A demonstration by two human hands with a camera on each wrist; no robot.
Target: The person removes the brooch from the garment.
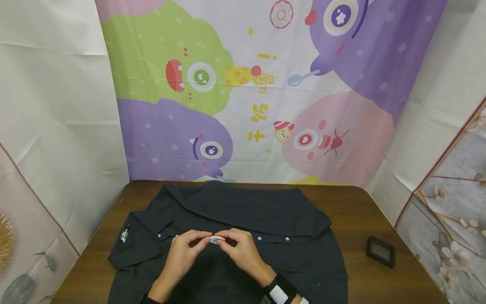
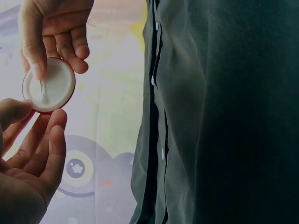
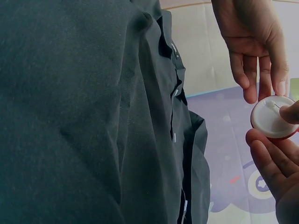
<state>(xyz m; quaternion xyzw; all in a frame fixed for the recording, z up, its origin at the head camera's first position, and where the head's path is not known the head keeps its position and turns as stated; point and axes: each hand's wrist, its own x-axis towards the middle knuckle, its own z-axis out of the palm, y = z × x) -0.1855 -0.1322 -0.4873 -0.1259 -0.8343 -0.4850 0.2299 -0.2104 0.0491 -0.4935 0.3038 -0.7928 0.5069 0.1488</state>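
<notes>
Round white-backed badge point(image 1: 217, 239): held above dark shirt point(image 1: 303, 264), between left grip point(image 1: 184, 249) and right grip point(image 1: 240, 249). Clamped by thumb and fingers of both, with right thumb laid at the pin point(image 2: 44, 96) on the back. Below the grips: shirt spread on table point(image 1: 379, 288). Well apart, to the right of right grip: small black case point(image 1: 379, 260).

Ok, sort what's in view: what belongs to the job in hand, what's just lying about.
In the job:
Round badge, pin side showing, held by the left hand and right hand
Dark shirt, probably, spread beneath them

Apparently just about:
Small black frame, on the table
Cartoon-print cloth, hanging behind
</notes>
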